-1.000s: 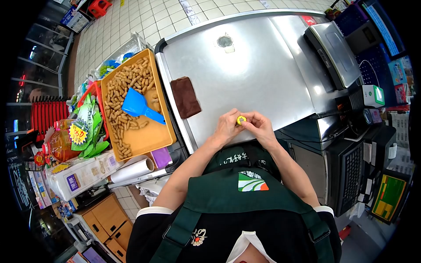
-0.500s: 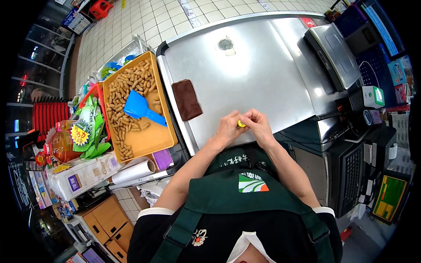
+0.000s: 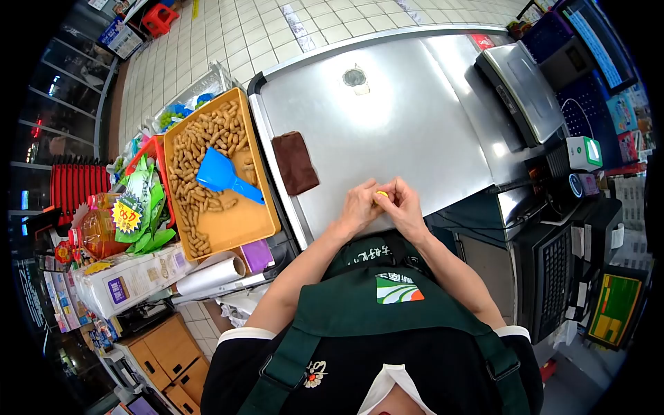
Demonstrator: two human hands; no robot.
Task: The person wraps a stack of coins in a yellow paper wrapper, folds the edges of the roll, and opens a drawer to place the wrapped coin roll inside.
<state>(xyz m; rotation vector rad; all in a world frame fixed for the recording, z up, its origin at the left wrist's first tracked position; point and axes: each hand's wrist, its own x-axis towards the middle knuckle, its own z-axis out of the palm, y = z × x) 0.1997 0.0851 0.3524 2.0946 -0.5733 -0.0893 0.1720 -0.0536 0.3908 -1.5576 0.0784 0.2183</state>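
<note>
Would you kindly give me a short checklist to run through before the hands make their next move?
1. Small yellow item between the left hand and right hand: ok, a bit of it shows at the fingertips.
2. Yellow item in clear view: not ok, fingers cover most of it.
3. Firmness of the hold: cannot tell.
4. Brown cloth apart from the hands: ok, it lies left of them on the metal counter.
5. Blue scoop inside the peanut tray: ok.

White Chinese chars on dk-green apron, partly unclear — yellow starburst tag w/ nos., too blurry
</note>
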